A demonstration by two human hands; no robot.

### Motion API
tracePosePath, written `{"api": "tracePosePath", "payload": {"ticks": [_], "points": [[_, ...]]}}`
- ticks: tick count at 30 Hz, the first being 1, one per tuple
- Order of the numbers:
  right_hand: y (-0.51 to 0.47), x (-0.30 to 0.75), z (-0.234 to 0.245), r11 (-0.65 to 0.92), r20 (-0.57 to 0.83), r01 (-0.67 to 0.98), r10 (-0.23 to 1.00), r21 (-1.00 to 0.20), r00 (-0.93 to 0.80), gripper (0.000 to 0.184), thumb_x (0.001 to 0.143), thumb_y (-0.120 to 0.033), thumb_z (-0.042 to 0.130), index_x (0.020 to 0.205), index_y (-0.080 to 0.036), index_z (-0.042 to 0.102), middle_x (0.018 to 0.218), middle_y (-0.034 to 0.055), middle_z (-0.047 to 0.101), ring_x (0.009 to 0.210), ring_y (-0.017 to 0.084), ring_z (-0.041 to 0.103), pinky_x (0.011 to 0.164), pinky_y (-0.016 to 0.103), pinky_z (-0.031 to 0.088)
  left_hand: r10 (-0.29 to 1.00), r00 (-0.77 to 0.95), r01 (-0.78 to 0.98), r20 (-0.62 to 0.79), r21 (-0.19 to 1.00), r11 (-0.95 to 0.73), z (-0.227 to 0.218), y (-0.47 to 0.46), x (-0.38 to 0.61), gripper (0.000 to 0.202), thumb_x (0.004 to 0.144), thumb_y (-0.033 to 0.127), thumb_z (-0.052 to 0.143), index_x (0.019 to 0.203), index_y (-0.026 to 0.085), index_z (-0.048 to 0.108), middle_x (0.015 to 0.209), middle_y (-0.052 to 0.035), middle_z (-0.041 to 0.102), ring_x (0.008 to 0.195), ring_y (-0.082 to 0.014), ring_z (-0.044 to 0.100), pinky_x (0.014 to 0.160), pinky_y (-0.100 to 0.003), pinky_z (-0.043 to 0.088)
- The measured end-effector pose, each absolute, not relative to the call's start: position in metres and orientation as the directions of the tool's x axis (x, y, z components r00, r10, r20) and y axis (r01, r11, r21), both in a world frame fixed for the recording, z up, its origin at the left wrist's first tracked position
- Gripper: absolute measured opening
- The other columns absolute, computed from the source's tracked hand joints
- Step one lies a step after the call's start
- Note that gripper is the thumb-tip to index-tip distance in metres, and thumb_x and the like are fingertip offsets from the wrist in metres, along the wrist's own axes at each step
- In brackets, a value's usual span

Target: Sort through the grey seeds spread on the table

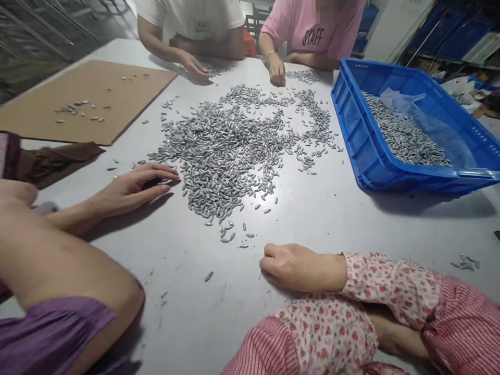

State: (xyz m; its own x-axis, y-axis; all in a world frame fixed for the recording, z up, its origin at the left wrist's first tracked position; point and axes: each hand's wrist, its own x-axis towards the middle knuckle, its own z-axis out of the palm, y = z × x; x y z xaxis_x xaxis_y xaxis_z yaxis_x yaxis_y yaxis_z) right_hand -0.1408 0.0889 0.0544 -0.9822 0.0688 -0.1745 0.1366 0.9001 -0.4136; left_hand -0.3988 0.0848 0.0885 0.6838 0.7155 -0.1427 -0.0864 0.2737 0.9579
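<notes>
My right hand (295, 266) rests on the white table (203, 323), its fingers curled into a closed shape; whatever they hold, if anything, is hidden. My left arm lies folded under the right one, and only the wrist end of my left hand (396, 333) shows, its fingers out of sight beneath the sleeve. Beyond my right hand spreads a big pile of small silver spindle-shaped pieces (219, 156), which look like metal. A few loose pieces (242, 246) lie between the pile and my hand, and one single piece (209, 277) sits farther left.
At the right stands a blue crate (359, 140) holding many such pieces and a clear plastic bag. Left, a co-worker's hand (136, 190) touches the table by the pile. Two people sit opposite, hands near small heaps. A brown board (128, 99) bears scattered pieces.
</notes>
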Motion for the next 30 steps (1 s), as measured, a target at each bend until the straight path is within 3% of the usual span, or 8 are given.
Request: {"api": "tracePosePath", "payload": {"ticks": [1,2,5,10,14,19,23,30], "points": [[0.085,-0.145,0.054,0.918,-0.177,0.101,0.034,-0.383,-0.984,0.012,0.094,-0.008,0.048,0.092,-0.01,0.06,0.09,0.0076,0.056,0.064,0.013,0.042,0.054,0.027,0.03,0.872,0.459,0.06,-0.171,0.985,0.162,0.084,0.087,-0.445,0.041,0.1,0.03,0.03,0.093,0.0,0.059,0.094,-0.001,0.058,0.09,0.0025,0.055,0.083,-0.012,0.041],[0.081,-0.148,0.053,0.93,-0.177,0.072,0.008,-0.36,-0.984,0.014,0.092,-0.004,0.047,0.091,-0.01,0.06,0.088,0.0074,0.056,0.062,0.013,0.04,0.052,0.028,0.028,0.997,0.079,0.535,-0.011,0.844,-0.033,0.079,0.089,-0.484,0.038,0.092,0.039,0.046,0.091,0.006,0.062,0.094,0.0041,0.06,0.093,0.004,0.054,0.085,-0.005,0.038],[0.075,-0.151,0.051,0.941,-0.169,0.034,-0.025,-0.336,-0.985,0.013,0.09,-0.007,0.049,0.091,-0.01,0.061,0.085,0.0078,0.057,0.059,0.013,0.038,0.049,0.028,0.024,0.996,-0.072,0.764,0.051,0.645,0.022,0.062,0.089,-0.551,0.052,0.08,0.054,0.055,0.102,0.008,0.066,0.114,0.002,0.06,0.114,-0.005,0.051,0.104,-0.014,0.036],[0.102,-0.13,0.059,0.896,-0.127,0.136,0.091,-0.422,-0.988,0.009,0.085,-0.01,0.053,0.081,-0.012,0.061,0.081,0.0064,0.058,0.059,0.012,0.042,0.052,0.026,0.032,0.989,0.081,0.828,0.12,0.544,-0.134,0.052,0.086,-0.552,0.067,0.081,0.064,0.041,0.105,0.007,0.066,0.115,-0.0024,0.059,0.115,-0.0089,0.052,0.11,-0.023,0.036],[0.17,-0.082,0.105,0.779,0.103,0.266,0.388,-0.568,-0.916,0.01,0.077,-0.008,0.054,0.08,-0.017,0.06,0.08,0.0031,0.06,0.068,0.013,0.053,0.061,0.024,0.042,0.982,0.086,0.789,0.168,0.591,-0.17,0.051,0.088,-0.551,0.047,0.082,0.059,0.05,0.104,0.023,0.07,0.115,-0.0026,0.06,0.116,-0.0126,0.056,0.112,-0.031,0.04],[0.279,-0.009,0.16,0.498,0.36,0.805,0.851,-0.323,-0.382,0.024,0.089,-0.023,0.05,0.106,-0.013,0.065,0.099,0.0106,0.066,0.084,0.02,0.062,0.078,0.029,0.048,0.937,0.172,0.675,0.305,0.656,-0.338,0.045,0.092,-0.561,0.027,0.08,0.036,0.062,0.105,0.039,0.071,0.11,0.0006,0.062,0.114,-0.0059,0.057,0.104,-0.016,0.042],[0.34,0.016,0.154,0.305,0.246,0.952,0.925,-0.032,-0.289,0.048,0.095,-0.029,0.052,0.134,-0.002,0.052,0.128,0.024,0.056,0.106,0.027,0.057,0.095,0.033,0.04,0.945,0.146,0.684,0.294,0.66,-0.311,0.044,0.093,-0.562,0.028,0.075,0.035,0.066,0.102,0.04,0.072,0.109,0.0003,0.064,0.112,-0.0076,0.059,0.101,-0.019,0.045],[0.359,0.015,0.133,0.352,0.024,0.935,0.936,-0.036,-0.351,0.037,0.103,-0.028,0.036,0.118,-0.011,0.066,0.121,0.0204,0.064,0.103,0.026,0.057,0.081,0.032,0.037,0.998,-0.052,0.802,0.025,0.597,0.027,0.071,0.089,-0.537,0.059,0.071,0.065,0.053,0.099,0.016,0.07,0.115,-0.0062,0.061,0.114,-0.0143,0.057,0.11,-0.032,0.04]]}}
